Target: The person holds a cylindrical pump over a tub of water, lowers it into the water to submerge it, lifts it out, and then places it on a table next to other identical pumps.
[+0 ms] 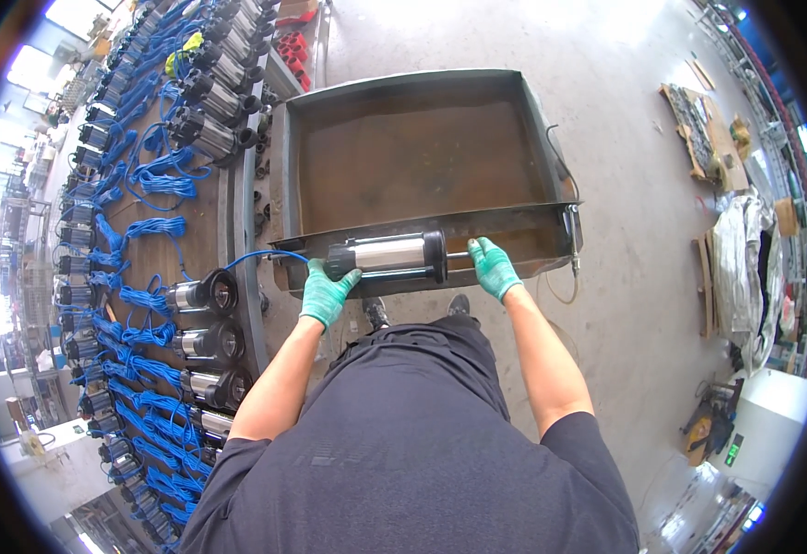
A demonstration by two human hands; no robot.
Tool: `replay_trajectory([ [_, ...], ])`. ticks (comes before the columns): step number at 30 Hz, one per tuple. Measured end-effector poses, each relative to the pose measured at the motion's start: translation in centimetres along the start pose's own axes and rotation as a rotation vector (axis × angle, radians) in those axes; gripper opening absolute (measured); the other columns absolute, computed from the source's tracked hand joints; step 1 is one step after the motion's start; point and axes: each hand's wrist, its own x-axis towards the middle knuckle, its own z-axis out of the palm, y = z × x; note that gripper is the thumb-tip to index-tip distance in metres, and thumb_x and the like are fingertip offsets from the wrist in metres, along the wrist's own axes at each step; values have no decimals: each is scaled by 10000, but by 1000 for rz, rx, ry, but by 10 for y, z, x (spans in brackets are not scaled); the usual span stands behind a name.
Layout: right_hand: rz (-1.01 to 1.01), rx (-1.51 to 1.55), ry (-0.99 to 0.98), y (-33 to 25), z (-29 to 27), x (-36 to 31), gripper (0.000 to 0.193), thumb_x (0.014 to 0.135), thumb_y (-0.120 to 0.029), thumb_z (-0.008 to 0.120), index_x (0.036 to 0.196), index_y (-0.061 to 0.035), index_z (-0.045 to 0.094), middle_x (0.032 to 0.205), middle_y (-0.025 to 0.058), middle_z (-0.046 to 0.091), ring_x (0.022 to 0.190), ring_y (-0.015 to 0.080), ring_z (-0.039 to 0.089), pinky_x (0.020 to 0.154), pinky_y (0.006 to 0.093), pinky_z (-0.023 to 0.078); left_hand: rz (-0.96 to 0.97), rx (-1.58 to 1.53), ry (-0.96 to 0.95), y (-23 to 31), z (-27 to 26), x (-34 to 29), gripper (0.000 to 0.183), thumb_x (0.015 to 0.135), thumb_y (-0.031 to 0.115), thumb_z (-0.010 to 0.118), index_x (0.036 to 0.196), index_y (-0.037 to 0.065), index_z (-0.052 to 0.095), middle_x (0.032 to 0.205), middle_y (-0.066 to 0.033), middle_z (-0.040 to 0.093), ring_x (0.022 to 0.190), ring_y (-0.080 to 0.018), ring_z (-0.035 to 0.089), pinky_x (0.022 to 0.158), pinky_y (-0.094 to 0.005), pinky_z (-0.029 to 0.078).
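A shiny silver metal cylinder with black ends (389,254) is held sideways over the near part of a big grey metal tub (408,90). Its left end is gripped by the green-gloved left hand (328,290); its thin metal rod (459,255) is pinched by the green-gloved right hand (494,268).

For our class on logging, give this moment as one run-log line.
left hand: holding pump; right hand: at rod end; pump: sideways over tank; blue cable: runs left
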Motion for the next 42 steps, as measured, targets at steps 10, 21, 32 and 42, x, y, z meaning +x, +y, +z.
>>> replay_trajectory([
  [10, 389, 1061, -533, -7, -51, -7, 448, 1024, -390, 637, 1242, -5, 569, 879, 90, 667, 706, 172, 662, 557, 329, 551, 0, -15, -2, 3, -2, -2, 658, 807, 264, 899, 1225, -46, 497, 1093, -172, 706, 982, -238, 674, 901, -365, 535],
  [21, 499, 1082, -310, -22, -31, -3, 368, 1092, -376, 496, 1284, -99, 643, 572, -42, 401, 428, 96, 362, 416, 271, 338, -3, 47, 20, 17, -4, -7, 643, 805, 287, 898, 1207, -42, 517, 1081, -184, 712, 987, -268, 686, 899, -382, 539],
  [32, 432, 701, -436, -23, -43, 9, 633, 1029, -602, 506, 1097, 15, 632, 592, 62, 551, 457, 188, 576, 425, 323, 451, 5, 67, 5, -13, 4, 2, 814, 779, 367, 906, 1302, -74, 464, 1112, -239, 706, 1032, -332, 694, 919, -398, 536],
  [42, 74, 148, 67, 74, 33, 31, 439, 1068, -490, 497, 992, -77, 626, 685, 62, 609, 483, 185, 512, 438, 340, 436, -22, 76, 2, -3, 3, 2, 809, 773, 390, 907, 1279, -80, 488, 1145, -258, 694, 1102, -352, 682, 949, -399, 524],
])
